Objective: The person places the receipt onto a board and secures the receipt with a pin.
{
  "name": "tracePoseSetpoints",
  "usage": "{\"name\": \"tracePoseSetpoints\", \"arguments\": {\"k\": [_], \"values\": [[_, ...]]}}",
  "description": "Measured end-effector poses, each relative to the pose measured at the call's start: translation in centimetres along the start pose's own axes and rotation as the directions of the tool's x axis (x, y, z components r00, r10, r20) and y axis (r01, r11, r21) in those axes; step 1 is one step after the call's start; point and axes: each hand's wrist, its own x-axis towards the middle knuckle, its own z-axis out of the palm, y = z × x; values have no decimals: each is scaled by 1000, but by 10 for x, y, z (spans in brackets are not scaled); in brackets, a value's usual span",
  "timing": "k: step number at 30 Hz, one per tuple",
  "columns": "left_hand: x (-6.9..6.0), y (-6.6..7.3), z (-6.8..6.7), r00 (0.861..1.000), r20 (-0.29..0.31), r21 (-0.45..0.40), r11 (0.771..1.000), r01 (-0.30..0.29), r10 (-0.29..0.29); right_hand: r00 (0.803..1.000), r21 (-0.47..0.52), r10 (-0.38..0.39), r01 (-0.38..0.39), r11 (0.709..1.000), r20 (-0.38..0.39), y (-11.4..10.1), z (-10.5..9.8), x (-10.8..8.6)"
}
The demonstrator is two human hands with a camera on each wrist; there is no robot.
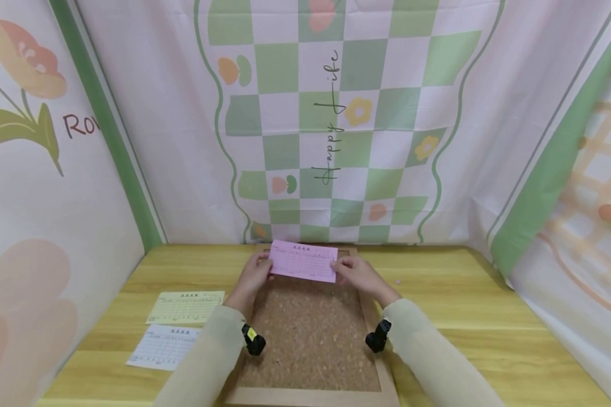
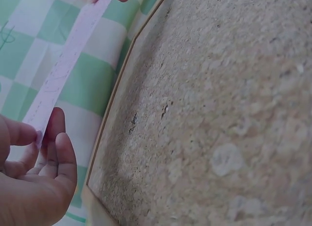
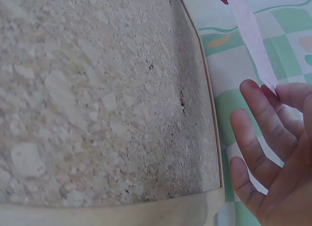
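Observation:
A pink printed slip (image 1: 303, 261) is stretched between both hands above the far end of a wood-framed cork board (image 1: 310, 333). My left hand (image 1: 256, 274) pinches its left edge between thumb and fingers, and my right hand (image 1: 358, 274) pinches the right edge. In the left wrist view the slip (image 2: 63, 70) shows nearly edge-on, with the left hand (image 2: 41, 172) at its near end. The right wrist view shows the right hand (image 3: 278, 143) holding the slip's corner between thumb and index finger, other fingers spread. The slip is held up off the cork.
On the wooden table (image 1: 453, 339), left of the board, lie a yellow slip (image 1: 185, 307) and a white slip (image 1: 160, 346), the latter partly behind the left sleeve. A tiny pink speck (image 1: 398, 281) lies right of the board. A checkered curtain (image 1: 321, 135) hangs behind the table.

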Motion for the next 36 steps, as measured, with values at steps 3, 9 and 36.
{"name": "tracePoseSetpoints", "arguments": {"k": [3,9,36], "values": [[-1,0,-1,1000,-4,3,1000,-2,2,1000,-6,10,-10,1000,-2,0,-2,0],[-4,4,-7,996,14,20,996,90,-90,1000,-52,24,-24,998,-5,2,-5,0],[11,-5,-7,1000,26,347,938,-5,-4,997,-146,74,-73,987,3,24,-6,12]]}}
